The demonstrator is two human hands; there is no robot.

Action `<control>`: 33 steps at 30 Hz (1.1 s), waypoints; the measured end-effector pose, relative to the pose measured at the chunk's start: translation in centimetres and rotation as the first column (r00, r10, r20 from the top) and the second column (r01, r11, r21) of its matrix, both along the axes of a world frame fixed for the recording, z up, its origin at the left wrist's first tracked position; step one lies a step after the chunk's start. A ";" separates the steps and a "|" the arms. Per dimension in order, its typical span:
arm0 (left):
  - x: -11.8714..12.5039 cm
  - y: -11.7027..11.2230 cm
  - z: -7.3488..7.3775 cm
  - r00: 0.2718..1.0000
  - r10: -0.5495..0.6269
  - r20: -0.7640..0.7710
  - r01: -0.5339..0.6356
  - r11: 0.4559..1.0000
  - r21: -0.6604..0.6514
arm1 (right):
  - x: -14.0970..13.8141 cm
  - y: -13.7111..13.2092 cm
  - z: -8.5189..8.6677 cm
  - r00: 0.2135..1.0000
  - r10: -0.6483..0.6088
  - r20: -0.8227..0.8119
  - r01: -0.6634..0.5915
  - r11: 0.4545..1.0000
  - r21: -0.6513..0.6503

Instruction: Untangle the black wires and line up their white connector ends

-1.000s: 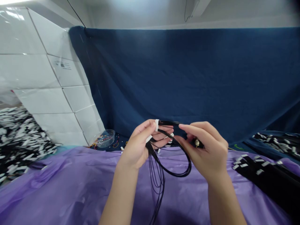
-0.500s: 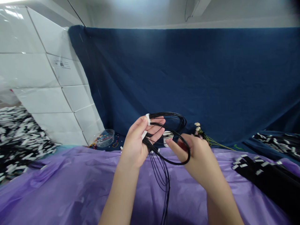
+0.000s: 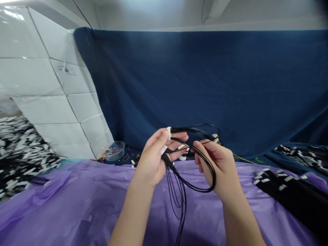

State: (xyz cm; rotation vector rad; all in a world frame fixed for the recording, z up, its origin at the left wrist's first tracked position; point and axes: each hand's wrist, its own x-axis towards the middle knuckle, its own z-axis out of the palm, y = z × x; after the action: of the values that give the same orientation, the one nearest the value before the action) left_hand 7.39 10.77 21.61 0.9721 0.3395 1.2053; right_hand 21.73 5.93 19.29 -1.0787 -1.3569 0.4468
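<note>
A black wire harness [image 3: 188,186] with white plug connectors is held up above the purple cloth. My left hand [image 3: 156,153] pinches one white connector [image 3: 168,133] between thumb and fingers, and a second white connector [image 3: 164,149] lies against the palm. Wires loop out to the right and several hang down in front. My right hand [image 3: 217,157] is closed on wires of the same harness at the right of the loop, thumb against the fingers. One thin wire arcs up above the bundle. A white cup [image 3: 182,158] is mostly hidden behind the hands and wires.
Purple cloth [image 3: 102,198] covers the work surface. Bundled harnesses [image 3: 289,194] lie at the right, with a heap of them [image 3: 20,153] at the left. A clear bowl [image 3: 115,151] stands by the white boxes [image 3: 58,107]. Behind hangs a blue curtain [image 3: 205,78].
Both hands have shifted slightly to the right with the harness. The right fingers have closed on wires, and one thin wire now stands apart from the upper bundle.
</note>
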 end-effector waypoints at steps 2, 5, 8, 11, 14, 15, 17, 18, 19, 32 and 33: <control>0.1 -0.2 -0.1 0.999 -0.044 -0.017 0.044 0.999 0.003 | 0.0 0.4 -0.1 0.999 -0.037 0.000 0.037 0.999 0.021; 0.2 -0.3 -0.1 0.997 -0.065 -0.031 0.065 0.998 0.001 | 0.1 1.0 -0.2 0.998 -0.069 0.014 0.069 0.998 -0.002; 0.2 -0.1 0.0 1.000 -0.024 -0.006 0.024 1.000 0.006 | 0.5 1.0 -0.2 0.991 -0.084 0.103 0.087 0.996 -0.031; 0.1 0.2 0.1 0.998 0.045 0.038 -0.045 0.999 0.001 | 1.0 0.7 -0.1 0.979 -0.043 0.200 0.060 0.995 -0.077; 0.0 0.4 0.2 0.993 0.097 0.069 -0.096 0.995 -0.017 | 1.1 0.5 -0.2 0.955 -0.041 0.295 0.085 0.987 -0.139; 0.0 0.4 0.2 0.992 0.105 0.073 -0.104 0.994 -0.018 | 1.1 0.5 -0.3 0.944 -0.036 0.327 0.095 0.981 -0.167; 0.0 0.4 0.3 0.989 0.123 0.081 -0.122 0.992 -0.015 | 0.9 0.6 -0.5 0.938 0.025 0.347 0.072 0.962 -0.263; 0.0 0.4 0.3 0.988 0.133 0.085 -0.132 0.991 -0.016 | 0.9 0.6 -0.5 0.939 0.090 0.331 0.028 0.942 -0.335; 0.1 0.4 0.3 0.986 0.143 0.088 -0.142 0.990 -0.018 | 0.8 0.7 -0.6 0.935 0.175 0.308 -0.038 0.914 -0.404; 0.4 0.2 -0.2 0.986 0.118 0.117 -0.125 0.991 0.055 | -1.2 0.9 -0.4 0.932 0.296 0.210 -0.289 0.955 -0.061; 0.4 0.2 -0.2 0.987 0.114 0.115 -0.122 0.990 0.064 | -1.2 0.9 -0.5 0.932 0.290 0.217 -0.284 0.957 -0.061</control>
State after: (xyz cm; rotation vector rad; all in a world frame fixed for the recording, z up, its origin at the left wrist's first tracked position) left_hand 7.81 10.94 21.36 0.9521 0.2701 1.3819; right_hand 20.50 6.83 18.79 -0.9779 -1.7257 0.5731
